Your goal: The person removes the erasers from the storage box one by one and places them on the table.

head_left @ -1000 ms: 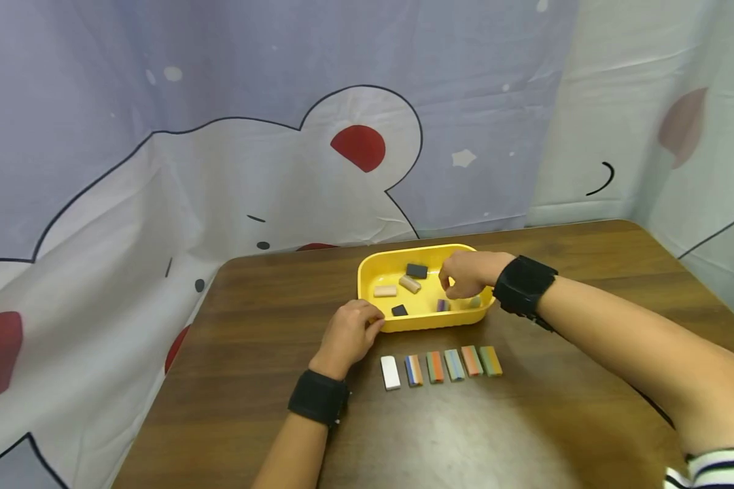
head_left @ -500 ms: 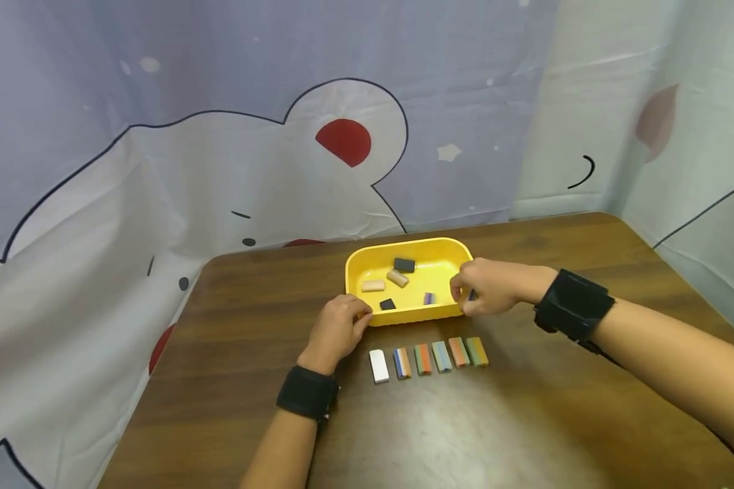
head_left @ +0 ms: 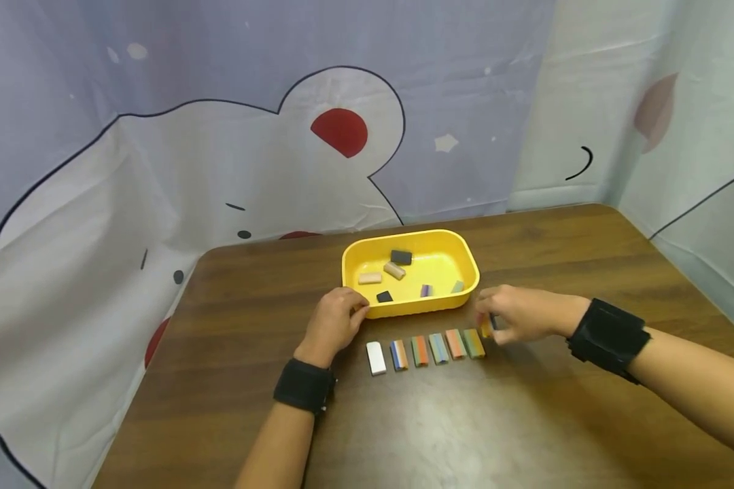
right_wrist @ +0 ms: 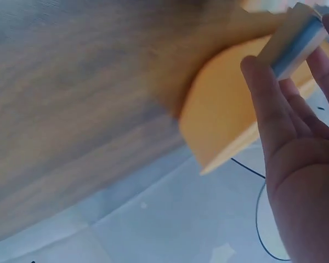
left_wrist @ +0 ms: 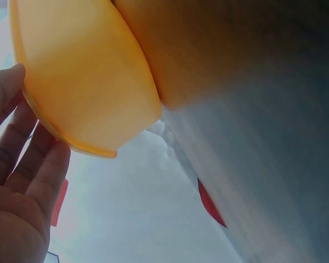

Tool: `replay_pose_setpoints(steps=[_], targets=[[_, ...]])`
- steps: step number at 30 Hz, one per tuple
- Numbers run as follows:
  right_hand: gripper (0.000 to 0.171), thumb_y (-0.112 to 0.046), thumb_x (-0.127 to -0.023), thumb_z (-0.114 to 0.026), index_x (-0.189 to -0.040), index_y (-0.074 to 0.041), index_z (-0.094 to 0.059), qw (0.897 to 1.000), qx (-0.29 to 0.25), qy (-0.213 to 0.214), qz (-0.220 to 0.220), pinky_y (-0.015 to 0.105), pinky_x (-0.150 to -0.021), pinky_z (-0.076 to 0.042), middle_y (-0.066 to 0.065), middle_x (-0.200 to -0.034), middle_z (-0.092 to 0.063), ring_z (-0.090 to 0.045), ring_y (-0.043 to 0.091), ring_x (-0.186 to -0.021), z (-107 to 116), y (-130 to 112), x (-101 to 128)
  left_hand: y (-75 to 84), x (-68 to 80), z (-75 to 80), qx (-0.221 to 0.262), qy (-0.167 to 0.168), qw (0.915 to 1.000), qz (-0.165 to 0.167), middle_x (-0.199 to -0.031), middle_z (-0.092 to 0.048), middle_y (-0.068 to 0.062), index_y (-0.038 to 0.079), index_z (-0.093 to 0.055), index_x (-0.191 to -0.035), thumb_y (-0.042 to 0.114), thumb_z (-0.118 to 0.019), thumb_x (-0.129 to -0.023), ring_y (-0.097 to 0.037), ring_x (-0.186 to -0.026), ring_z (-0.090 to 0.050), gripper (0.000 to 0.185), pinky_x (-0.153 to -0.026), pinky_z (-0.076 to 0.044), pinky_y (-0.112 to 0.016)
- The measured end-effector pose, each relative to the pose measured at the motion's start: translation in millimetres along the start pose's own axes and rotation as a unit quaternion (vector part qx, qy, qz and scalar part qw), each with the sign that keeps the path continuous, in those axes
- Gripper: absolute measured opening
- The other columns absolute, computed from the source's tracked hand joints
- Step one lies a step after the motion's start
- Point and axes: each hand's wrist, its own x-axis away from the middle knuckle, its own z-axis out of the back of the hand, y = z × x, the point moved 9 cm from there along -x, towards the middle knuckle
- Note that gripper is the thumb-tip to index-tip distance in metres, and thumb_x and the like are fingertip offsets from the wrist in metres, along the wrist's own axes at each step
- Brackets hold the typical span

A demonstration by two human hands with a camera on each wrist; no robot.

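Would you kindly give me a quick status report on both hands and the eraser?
Left hand rests against yellow tray rim. Right hand pinches striped eraser at the right end of the eraser row. Nothing in the way.

— What is the table point(head_left: 526, 407) made of?
— It looks like dark wood with a clear grain, smooth, with a soft shine near the front.
— And the yellow tray point(head_left: 411, 309)?
— Plastic, smooth and a little glossy; in the left wrist view point(left_wrist: 82, 76) its wall looks slightly translucent.
— The small striped blocks point(head_left: 425, 350) in the row?
— Matt, like rubber erasers, no shine. The block point(right_wrist: 296, 41) in the right hand point(head_left: 514, 322) has the same dull finish.
— The backdrop point(head_left: 220, 136)?
— Printed cloth, matt, with soft folds. The wrist bands point(head_left: 302, 386) are black fabric.
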Motion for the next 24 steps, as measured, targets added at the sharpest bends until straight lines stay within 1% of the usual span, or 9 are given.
replay_pose_setpoints(steps=[5,11,19,24], targets=[[0.024,-0.004,-0.077,-0.072,-0.100,-0.007,-0.066,1.000,0.011,-0.018,-0.020,0.030,-0.073,-0.054,-0.001,-0.097,-0.059,-0.059,0.014,-0.085,-15,11,5,-1.1,-0.7,0.1,-0.003,-0.001,1.0000,-0.002,-0.087,-0.069,-0.004,0.006,-0.074,-0.088,0.009,-0.077,-0.084,-0.020,-0.084,-0.063,0.006,-0.081,-0.053,-0.034],[0.025,-0.002,-0.076,-0.072,-0.100,-0.007,-0.065,0.999,-0.001,-0.032,-0.019,0.031,-0.074,-0.054,0.000,-0.099,-0.060,-0.059,0.015,-0.087,-29,17,6,0.1,-0.2,0.3,-0.006,0.001,0.9999,-0.009,-0.086,-0.069,-0.004,0.006,-0.074,-0.087,0.008,-0.077,-0.083,-0.021,-0.084,-0.063,0.005,-0.080,-0.053,-0.035],[0.025,-0.001,-0.077,-0.072,-0.100,-0.007,-0.065,0.999,-0.008,-0.036,-0.016,0.027,-0.070,-0.053,0.000,-0.099,-0.061,-0.058,0.011,-0.083,-38,21,6,0.2,0.0,0.0,-0.007,-0.002,1.0000,-0.004,-0.087,-0.069,-0.004,0.006,-0.074,-0.088,0.008,-0.077,-0.083,-0.021,-0.085,-0.063,0.006,-0.082,-0.053,-0.035],[0.023,0.000,-0.077,-0.070,-0.100,-0.006,-0.066,0.999,-0.012,-0.034,-0.014,0.025,-0.069,-0.052,0.001,-0.098,-0.061,-0.057,0.011,-0.082,-39,20,5,0.2,0.3,0.4,-0.009,0.001,0.9999,-0.006,-0.086,-0.069,-0.004,0.005,-0.075,-0.087,0.008,-0.077,-0.083,-0.020,-0.083,-0.063,0.006,-0.080,-0.053,-0.035]])
